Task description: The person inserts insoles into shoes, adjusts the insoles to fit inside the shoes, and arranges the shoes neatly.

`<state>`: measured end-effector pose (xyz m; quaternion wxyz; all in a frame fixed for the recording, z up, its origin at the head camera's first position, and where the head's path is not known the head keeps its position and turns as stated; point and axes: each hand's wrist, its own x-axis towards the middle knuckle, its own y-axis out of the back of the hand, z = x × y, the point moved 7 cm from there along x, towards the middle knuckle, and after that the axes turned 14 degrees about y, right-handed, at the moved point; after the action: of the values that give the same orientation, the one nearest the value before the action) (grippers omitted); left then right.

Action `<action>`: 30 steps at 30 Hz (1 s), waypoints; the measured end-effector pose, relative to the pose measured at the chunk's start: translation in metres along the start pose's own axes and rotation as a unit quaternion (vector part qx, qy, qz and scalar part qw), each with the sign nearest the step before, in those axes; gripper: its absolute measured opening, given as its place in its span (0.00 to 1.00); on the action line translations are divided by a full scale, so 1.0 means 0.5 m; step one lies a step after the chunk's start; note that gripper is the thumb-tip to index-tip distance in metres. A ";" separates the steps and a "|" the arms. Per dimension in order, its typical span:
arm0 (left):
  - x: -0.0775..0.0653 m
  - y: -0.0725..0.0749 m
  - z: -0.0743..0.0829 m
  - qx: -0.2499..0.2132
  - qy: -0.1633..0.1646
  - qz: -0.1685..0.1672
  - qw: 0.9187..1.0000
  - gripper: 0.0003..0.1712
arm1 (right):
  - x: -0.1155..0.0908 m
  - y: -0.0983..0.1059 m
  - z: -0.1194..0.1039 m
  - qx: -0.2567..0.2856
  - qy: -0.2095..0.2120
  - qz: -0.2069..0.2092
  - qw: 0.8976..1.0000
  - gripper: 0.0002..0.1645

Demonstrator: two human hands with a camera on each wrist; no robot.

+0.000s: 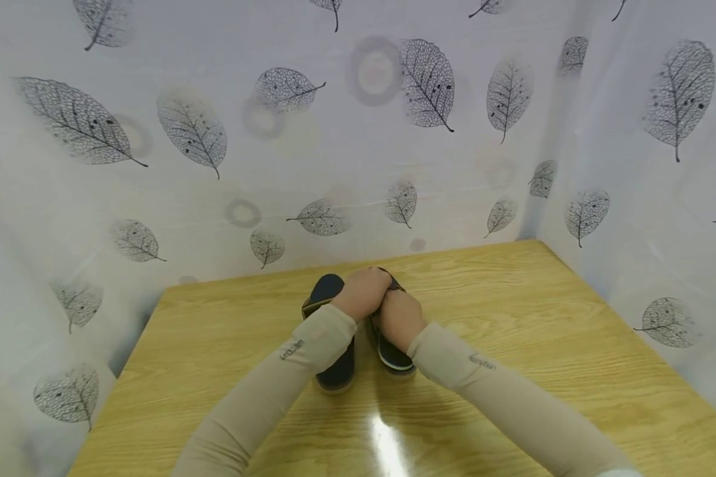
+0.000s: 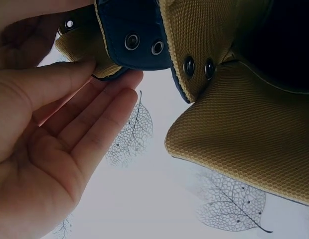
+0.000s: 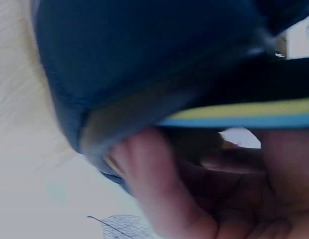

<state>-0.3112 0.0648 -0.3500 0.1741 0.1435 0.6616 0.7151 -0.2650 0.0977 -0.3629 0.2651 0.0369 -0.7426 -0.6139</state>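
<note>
Two dark navy shoes with tan parts are side by side on the wooden table. Both hands meet over the right-hand shoe (image 1: pixel 396 358); its middle is hidden beneath them. My left hand (image 1: pixel 366 290) pinches a tan woven edge at its upper end between thumb and fingers. The left wrist view shows navy flaps (image 2: pixel 139 55) with metal eyelets beside those fingers. Lower down, my right hand (image 1: pixel 401 320) grips the shoe's side, its fingers (image 3: pixel 154 184) curled under a yellow-and-blue edge (image 3: pixel 244 113). The left-hand shoe (image 1: pixel 337 371) is partly covered by the left forearm.
The wooden table (image 1: pixel 513 358) extends to both sides of the shoes. A pale curtain (image 1: pixel 358 152) printed with dark leaves hangs behind the table and along its sides.
</note>
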 end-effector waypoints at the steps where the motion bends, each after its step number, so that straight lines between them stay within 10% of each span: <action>1: 0.000 -0.001 -0.001 -0.002 -0.001 -0.001 1.000 0.12 | -0.005 0.005 -0.007 -0.002 0.008 -0.003 1.000 0.11; 13: 0.003 -0.003 -0.008 -0.009 0.006 -0.010 1.000 0.14 | -0.098 0.071 -0.087 -0.040 0.019 -0.090 0.995 0.24; 30: 0.005 -0.004 -0.009 0.007 0.000 -0.020 1.000 0.12 | -0.104 0.075 -0.055 0.015 0.003 -0.047 0.999 0.21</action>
<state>-0.3152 0.0622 -0.3525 0.1870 0.1312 0.6693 0.7070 -0.1983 0.1021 -0.3432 0.2377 0.0779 -0.7483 -0.6144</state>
